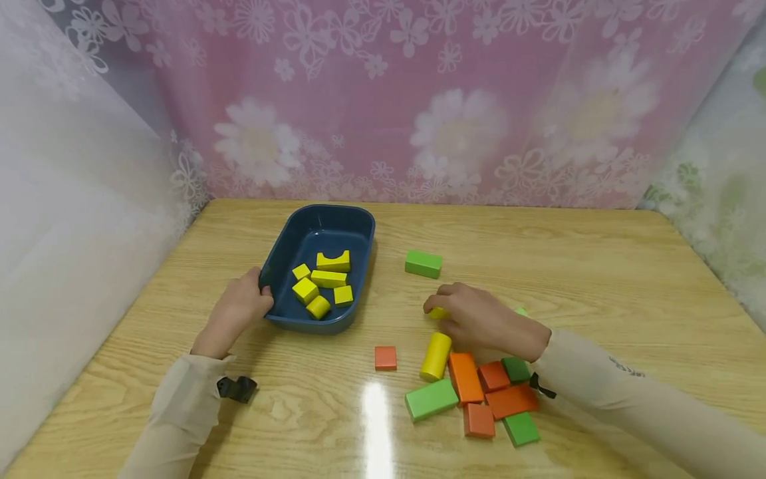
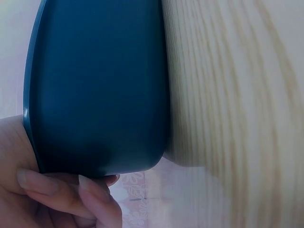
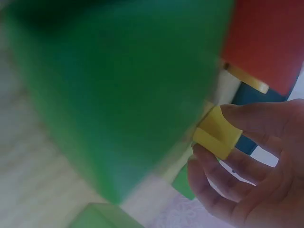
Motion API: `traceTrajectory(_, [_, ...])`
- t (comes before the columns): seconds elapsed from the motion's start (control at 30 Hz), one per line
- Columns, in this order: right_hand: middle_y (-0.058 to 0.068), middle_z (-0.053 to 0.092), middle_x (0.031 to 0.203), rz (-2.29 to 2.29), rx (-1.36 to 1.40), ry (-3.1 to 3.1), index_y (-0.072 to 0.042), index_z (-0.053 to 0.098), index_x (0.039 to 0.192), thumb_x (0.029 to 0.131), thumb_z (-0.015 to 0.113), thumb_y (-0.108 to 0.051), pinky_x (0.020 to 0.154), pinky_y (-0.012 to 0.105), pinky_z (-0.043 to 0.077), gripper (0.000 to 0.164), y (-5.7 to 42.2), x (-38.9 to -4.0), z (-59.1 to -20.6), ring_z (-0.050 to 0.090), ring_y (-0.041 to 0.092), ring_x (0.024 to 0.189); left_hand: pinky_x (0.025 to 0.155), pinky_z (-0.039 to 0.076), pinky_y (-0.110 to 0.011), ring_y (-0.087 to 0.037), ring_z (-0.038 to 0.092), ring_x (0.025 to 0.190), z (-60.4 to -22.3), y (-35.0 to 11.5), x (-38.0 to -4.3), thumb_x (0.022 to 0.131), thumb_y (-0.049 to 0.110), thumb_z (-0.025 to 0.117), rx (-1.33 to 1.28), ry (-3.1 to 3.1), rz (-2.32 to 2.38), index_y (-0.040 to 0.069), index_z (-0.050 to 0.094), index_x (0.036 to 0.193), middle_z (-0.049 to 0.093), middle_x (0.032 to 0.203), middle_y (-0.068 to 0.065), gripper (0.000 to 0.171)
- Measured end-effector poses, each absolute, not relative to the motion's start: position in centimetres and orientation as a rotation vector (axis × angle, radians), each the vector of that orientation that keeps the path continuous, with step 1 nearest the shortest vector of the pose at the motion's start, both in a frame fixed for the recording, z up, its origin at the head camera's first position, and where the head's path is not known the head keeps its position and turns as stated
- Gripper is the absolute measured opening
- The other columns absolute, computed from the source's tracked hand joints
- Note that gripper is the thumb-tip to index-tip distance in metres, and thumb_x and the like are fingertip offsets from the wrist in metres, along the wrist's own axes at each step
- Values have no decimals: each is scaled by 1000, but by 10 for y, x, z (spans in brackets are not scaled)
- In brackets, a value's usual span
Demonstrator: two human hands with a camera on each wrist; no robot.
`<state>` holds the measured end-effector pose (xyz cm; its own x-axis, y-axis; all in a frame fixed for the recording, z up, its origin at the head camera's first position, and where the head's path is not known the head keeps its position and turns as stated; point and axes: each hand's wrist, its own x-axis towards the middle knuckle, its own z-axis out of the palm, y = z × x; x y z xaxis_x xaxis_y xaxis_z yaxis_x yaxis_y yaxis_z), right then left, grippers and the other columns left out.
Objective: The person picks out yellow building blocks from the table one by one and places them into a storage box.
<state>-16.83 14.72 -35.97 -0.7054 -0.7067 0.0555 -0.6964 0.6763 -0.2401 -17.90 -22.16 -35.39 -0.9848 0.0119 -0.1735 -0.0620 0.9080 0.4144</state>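
My left hand (image 1: 236, 309) grips the left wall of a dark blue tray (image 1: 323, 239). In the left wrist view the fingers curl at the edge of the tray's wall (image 2: 99, 95). Inside the tray lie several yellow blocks, among them an arch-shaped block (image 1: 333, 261) and a short cylinder (image 1: 318, 307). To the right of the tray, my right hand (image 1: 485, 318) pinches a small yellow block (image 3: 218, 133) between thumb and fingers, mostly hidden in the head view. A yellow cylinder (image 1: 435, 357) lies just in front of that hand.
Orange, red and green blocks cluster below my right forearm, including an orange block (image 1: 465, 378) and a light green block (image 1: 431, 400). A red square block (image 1: 385, 358) lies apart to the left. Beyond my right hand is another green block (image 1: 423, 264). A pink curtain (image 1: 371, 146) hangs behind the table.
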Motion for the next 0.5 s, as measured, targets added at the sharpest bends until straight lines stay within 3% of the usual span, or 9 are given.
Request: traceTrajectory(0.5, [6, 61, 87, -459, -1287, 2868, -8, 69, 98, 78, 65, 4, 63, 31, 51, 24, 155, -170, -373, 53, 14, 73, 74, 46, -51, -44, 53, 98, -354, -221, -180, 91, 13, 36, -60, 2894, 626, -16, 31, 133, 46, 123, -43, 51])
